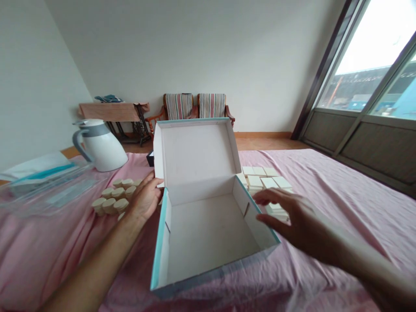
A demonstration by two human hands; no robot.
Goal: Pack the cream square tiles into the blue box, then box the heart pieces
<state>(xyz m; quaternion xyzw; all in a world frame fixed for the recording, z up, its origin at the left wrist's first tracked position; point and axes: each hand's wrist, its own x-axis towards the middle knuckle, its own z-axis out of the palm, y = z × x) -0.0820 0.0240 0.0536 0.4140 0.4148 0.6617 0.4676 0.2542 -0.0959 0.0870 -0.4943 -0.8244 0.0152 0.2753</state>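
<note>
A cardboard box (pixel 208 234) with a white inside and light blue edges stands in front of me, its lid (pixel 196 151) raised and leaning back. Nothing lies inside it. My left hand (pixel 147 197) is closed at the box's rear left corner, with the thumb against the lid's side flap; some fingertips are hidden. Just outside the right wall, my right hand (pixel 279 212) is open, thumb and fingers apart, holding nothing. Stacks of round cream-coloured discs (pixel 112 201) stand left of the box. Stacks of square white tiles (pixel 260 177) are on the right, partly behind my right hand.
A pink cloth (pixel 338 208) covers the surface under the box. At the left are a white and grey jug (pixel 104 145) and clear plastic packaging (pixel 48 190). Two chairs (pixel 211 106) and a cloth-covered sewing table (pixel 110 112) stand by the far wall.
</note>
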